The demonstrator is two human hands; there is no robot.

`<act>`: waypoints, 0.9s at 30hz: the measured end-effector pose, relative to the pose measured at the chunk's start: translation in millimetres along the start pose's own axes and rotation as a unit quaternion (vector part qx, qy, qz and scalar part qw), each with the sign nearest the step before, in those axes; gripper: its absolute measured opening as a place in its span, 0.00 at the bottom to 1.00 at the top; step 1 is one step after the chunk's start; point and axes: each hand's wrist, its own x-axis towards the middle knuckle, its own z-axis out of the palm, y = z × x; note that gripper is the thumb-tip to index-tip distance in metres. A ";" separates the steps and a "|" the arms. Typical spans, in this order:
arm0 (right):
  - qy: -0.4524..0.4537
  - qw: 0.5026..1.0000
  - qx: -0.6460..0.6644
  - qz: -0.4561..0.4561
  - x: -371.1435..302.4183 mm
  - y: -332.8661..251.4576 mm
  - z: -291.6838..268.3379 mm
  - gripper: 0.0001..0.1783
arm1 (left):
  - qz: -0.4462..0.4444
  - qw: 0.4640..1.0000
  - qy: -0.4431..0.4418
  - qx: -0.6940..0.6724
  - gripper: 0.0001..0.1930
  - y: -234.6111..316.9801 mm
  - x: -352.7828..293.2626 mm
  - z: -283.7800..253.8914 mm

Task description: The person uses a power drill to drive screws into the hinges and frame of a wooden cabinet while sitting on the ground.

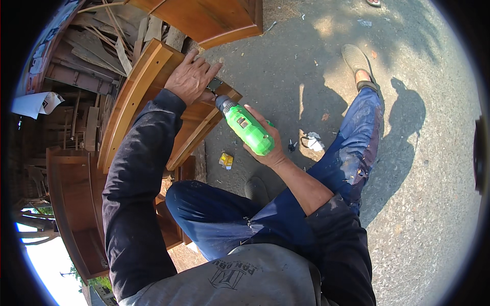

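My right hand [269, 143] is wrapped round a bright green cordless drill [250, 130] with a dark chuck. The drill points up and left at a brown wooden furniture panel [176, 120] with lighter wooden rails. At the chuck's tip sits a small dark metal plate [215, 83], perhaps a hinge, on the panel's far end. My left hand [191, 77] bears on the panel there, its fingers bent and its thumb close to the drill tip. What the left fingers pinch, if anything, is hidden.
Another varnished wooden piece [214, 23] stands beyond the panel. Scrap boards [97, 48] are heaped at the left, above a brown cabinet [76, 204]. On the pavement lie a small yellow box [226, 160] and a white crumpled wrapper [314, 142]. My outstretched leg [352, 137] borders the right side.
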 end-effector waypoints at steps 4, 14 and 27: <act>0.015 1.000 -0.008 -0.018 4.1 -2.7 0.9 0.54 | 0.000 1.000 0.006 0.008 0.47 -0.1 0.0 2.1; 0.042 0.998 -0.019 -0.046 9.3 -3.1 4.7 0.53 | 0.002 1.000 0.013 0.006 0.46 0.2 -1.1 2.2; 0.046 0.996 -0.041 -0.062 7.5 -2.2 6.3 0.48 | 0.004 1.000 0.026 -0.003 0.47 4.4 1.4 3.9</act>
